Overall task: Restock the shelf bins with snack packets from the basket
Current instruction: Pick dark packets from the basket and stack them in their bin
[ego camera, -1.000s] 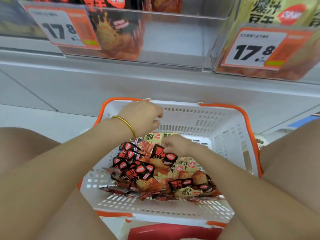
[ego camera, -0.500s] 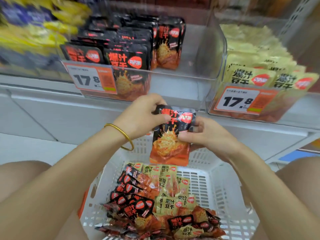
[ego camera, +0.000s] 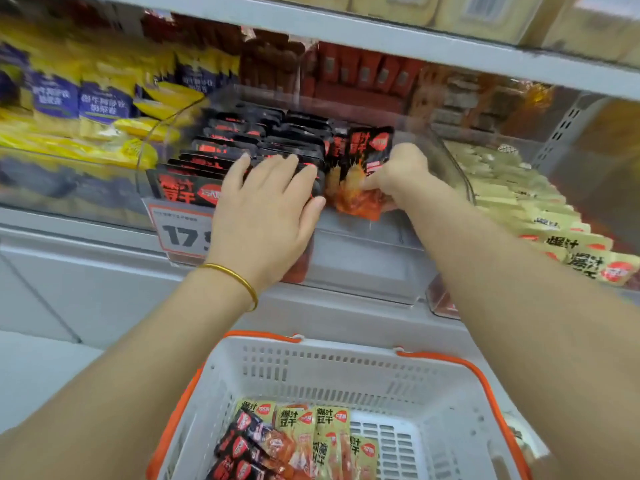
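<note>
Left hand: the left hand (ego camera: 266, 209) is lying flat, fingers straight and slightly spread, pressing on the standing black packets (ego camera: 256, 140).
Right hand: the right hand (ego camera: 398, 174) is pinching one black-and-red packet (ego camera: 369, 154), holding it upright in the free lane of the clear bin (ego camera: 363, 258), at 12 o'clock of the view.
Progress: restocking is looking about midway. The bin's left lanes are standing full, while a heap of black and yellow packets (ego camera: 298, 441) is waiting in the basket (ego camera: 329, 368) at 6 o'clock.
Surroundings: a grey shop shelf (ego camera: 86, 271) is carrying the bins. The yellow packets (ego camera: 540, 216) are sitting at 3 o'clock, and a price tag (ego camera: 180, 233) is hanging at 9 o'clock.
</note>
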Tool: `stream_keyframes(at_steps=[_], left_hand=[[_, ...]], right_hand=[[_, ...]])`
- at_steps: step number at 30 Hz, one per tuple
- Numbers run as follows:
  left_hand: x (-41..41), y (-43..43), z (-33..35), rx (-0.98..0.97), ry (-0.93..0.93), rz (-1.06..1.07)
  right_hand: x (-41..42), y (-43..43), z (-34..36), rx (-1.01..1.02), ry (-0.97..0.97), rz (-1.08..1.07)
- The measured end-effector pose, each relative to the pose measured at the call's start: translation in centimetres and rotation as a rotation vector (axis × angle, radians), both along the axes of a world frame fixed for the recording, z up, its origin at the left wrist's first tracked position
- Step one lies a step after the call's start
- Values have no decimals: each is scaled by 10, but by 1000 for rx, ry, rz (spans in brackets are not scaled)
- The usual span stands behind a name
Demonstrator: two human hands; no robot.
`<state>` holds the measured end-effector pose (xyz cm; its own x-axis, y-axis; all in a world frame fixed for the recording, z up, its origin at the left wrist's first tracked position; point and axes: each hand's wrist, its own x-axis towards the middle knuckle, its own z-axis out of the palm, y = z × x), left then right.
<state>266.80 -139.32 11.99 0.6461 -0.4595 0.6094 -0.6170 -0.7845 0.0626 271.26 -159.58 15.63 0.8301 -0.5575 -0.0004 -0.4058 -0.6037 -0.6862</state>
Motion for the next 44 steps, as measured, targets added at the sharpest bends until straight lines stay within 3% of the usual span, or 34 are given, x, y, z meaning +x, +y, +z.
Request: stream_keyframes(at_steps=[2, 5, 9, 15, 20, 22, 26, 29, 32, 34, 37, 40, 44], left_hand=[[2, 0, -1, 8, -13, -2], [2, 0, 0, 12, -15, -13], [2, 0, 1, 13, -35, -9], [5, 0, -1, 28, -40, 2], [5, 2, -2, 12, -47, -10], [3, 3, -1, -36, -116, -47], [-23, 4, 9, -173, -322, -141], [-53, 0, 4, -139, -208, -281], [-77, 2, -29, 132, 74, -394], [-87, -1, -51, 283, 289, -388], [-89, -2, -72, 394, 491, -303], [-92, -9, -83, 475, 509, -283], [-92, -15, -91, 490, 527, -295]], right_hand=[[20, -9, -22, 34, 42, -68], [29, -11, -33, -184, 104, -121], [43, -7, -33, -297, 126, -127], [55, -4, -40, -455, 268, -59], [39, 5, -24, -526, 190, 31], [27, 11, -9, -393, 138, 46], [-57, 31, 34, 45, -227, 118], [-135, 41, 35, 155, -266, 350], [-178, 36, -30, 347, 57, 492], [-189, 30, -101, 337, 437, 532], [-205, 30, -199, 158, 864, 643], [-228, 40, -256, 65, 1018, 869], [-255, 46, -294, -312, 1087, 1142]])
